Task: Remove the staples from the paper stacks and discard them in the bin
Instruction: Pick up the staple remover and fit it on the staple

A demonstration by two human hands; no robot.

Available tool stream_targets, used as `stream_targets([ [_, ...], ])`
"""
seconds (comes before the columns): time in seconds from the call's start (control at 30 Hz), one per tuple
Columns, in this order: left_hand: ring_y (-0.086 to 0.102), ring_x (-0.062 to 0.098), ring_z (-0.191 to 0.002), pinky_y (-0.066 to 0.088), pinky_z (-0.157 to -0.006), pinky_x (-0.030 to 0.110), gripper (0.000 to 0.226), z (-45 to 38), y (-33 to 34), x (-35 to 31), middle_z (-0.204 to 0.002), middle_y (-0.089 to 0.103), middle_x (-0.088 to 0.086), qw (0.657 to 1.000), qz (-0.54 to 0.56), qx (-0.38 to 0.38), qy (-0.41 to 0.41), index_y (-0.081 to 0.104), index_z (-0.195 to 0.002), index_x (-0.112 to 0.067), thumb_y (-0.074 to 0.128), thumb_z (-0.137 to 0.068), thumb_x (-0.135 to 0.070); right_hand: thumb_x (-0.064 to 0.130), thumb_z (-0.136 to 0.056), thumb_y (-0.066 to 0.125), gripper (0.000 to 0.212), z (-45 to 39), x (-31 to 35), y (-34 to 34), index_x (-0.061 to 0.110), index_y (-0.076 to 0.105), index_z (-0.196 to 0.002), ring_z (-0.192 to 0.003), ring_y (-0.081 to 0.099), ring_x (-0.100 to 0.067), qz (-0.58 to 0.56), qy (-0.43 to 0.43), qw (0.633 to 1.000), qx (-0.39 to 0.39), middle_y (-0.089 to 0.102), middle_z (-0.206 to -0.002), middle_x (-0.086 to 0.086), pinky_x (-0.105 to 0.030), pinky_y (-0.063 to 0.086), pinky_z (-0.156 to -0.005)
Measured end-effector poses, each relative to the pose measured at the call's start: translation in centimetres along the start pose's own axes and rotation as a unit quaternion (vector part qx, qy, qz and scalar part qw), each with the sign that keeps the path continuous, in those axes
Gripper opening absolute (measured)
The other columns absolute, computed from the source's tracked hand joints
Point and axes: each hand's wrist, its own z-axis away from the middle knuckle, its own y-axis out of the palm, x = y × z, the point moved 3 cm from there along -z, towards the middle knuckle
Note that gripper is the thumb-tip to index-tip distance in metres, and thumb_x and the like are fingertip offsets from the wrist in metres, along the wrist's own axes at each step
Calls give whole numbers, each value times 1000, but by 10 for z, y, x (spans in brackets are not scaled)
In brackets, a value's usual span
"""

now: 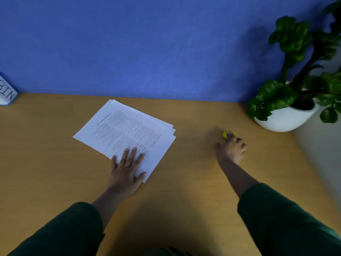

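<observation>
On the wooden bench (184, 182), a fanned paper stack (127, 133) lies skewed, its long axis running from the near right corner toward the far left. The left hand (125, 170) presses flat on its near corner, fingers straight, gripping nothing. Well to the right, the blurred right hand (231, 149) curls its grip around a yellow staple remover (227, 135), near a potted plant (295, 80). The bin (7, 92) stands at the far left edge

The right hand (232, 150) was blurry, so how its fingers lay on the yellow tool (227, 135) was too hard to tell. The bin (6, 91) was cut off by the left edge. The staples were too small to see near the left fingers (129, 154).
</observation>
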Motion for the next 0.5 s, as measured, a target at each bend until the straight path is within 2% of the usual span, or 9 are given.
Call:
stream_targets([
  [0.13,14,23,-147,7,-114,53,79,-2,2,1,-159,19,1,1000,-1,6,-1,25,-148,-32,-2,-84,-70,27,-81,62,54,-18,-27,2,5,45,-127,-123,39,-37,-6,59,998,35,45,-131,-18,-47,37,-101],
  [0.37,14,24,-147,13,-115,57,79,-2,2,1,-159,20,1,1000,-10,12,0,26,-148,-31,-1,-85,-69,26,-86,59,49,-23,-29,8,-1,47,-125,-120,44,-38,-12,54,997,45,48,-128,-21,-43,40,-98],
  [0.43,11,23,-147,11,-115,57,79,-3,2,1,-159,18,1,1000,-11,16,-1,25,-148,-31,-2,-84,-70,24,-86,59,44,-28,-34,9,-2,52,-120,-112,52,-39,-30,62,996,59,53,-122,-22,-41,46,-88],
  [0.5,9,23,-147,9,-115,57,80,-3,1,0,-159,15,1,1000,-10,18,1,23,-149,-32,-4,-83,-70,24,-85,60,38,-31,-39,8,-1,60,-113,-100,59,-39,-47,76,993,77,60,-113,-22,-36,47,-72],
])
